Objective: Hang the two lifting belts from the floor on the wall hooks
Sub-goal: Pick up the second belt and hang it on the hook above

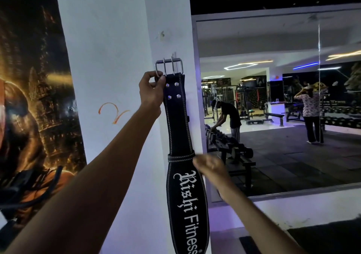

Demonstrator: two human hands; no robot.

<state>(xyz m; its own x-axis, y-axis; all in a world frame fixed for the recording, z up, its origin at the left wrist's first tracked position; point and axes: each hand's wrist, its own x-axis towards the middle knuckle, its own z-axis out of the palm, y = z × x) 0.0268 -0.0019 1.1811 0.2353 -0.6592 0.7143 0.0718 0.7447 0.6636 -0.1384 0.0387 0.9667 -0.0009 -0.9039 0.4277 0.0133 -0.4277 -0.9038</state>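
While the left hand [151, 86] pinches the lifting belt [182, 156] at its buckle [169, 67], raised against the white pillar [117, 58], a hook [174, 55] shows at the buckle's twelve o'clock. The blurred right hand [208, 165], grip unclear, sits at the belt's three o'clock. Next, probably, the buckle frame must settle over that hook.

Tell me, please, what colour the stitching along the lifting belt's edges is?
White, against the black lifting belt; the head view, the only one, shows it clearly.

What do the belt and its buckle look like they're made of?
The lifting belt looks like black leather or suede with a matte nap: white stitching along its edges, metal rivets, printed white lettering. Its buckle looks like polished steel: bright, silvery, catching glints. The left hand holds it by the buckle end.
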